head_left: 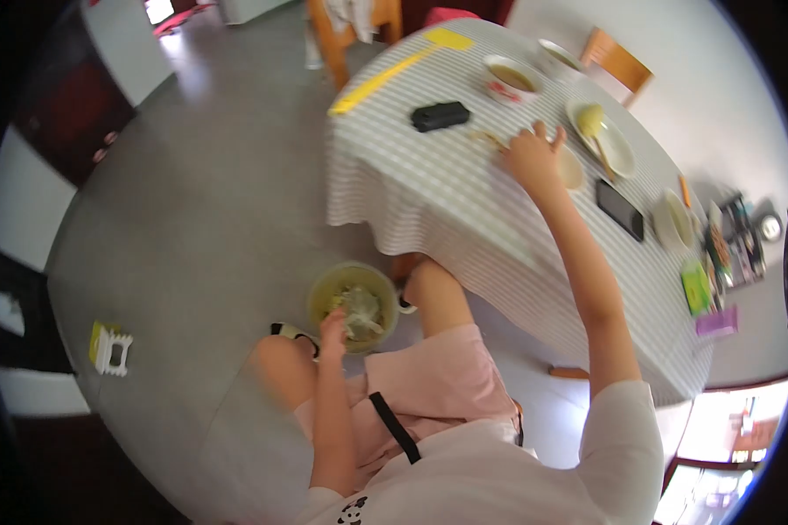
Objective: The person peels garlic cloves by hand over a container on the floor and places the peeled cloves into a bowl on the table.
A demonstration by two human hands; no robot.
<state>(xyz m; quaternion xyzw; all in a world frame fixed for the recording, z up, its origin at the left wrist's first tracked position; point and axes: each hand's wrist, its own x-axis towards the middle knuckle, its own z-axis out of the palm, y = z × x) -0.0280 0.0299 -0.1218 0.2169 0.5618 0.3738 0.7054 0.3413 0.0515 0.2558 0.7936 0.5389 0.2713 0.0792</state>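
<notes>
My right hand (pixel 532 157) is over the checked tablecloth, some fingers spread apart. Its fingertips are beside a small yellowish-brown scrap (pixel 489 137), and I cannot make out whether they touch it. Just right of that hand sits a pale bowl (pixel 570 168), partly hidden by it. Down at floor level, my left hand (pixel 333 331) is at the near-left rim of a yellow-green waste bin (pixel 317 297). A crumpled clear plastic bag (pixel 362 306) and food scraps lie in the bin. The left fingers are small and blurred, so their grip is unclear.
On the table (pixel 385 157) are a black case-like object (pixel 440 116), a bowl of soup (pixel 511 80), another bowl (pixel 559 59), a plate (pixel 617 149) with yellow food and a spoon, a phone (pixel 620 210) and a white bowl (pixel 671 220). A white-and-yellow object (pixel 111 350) stands on the floor.
</notes>
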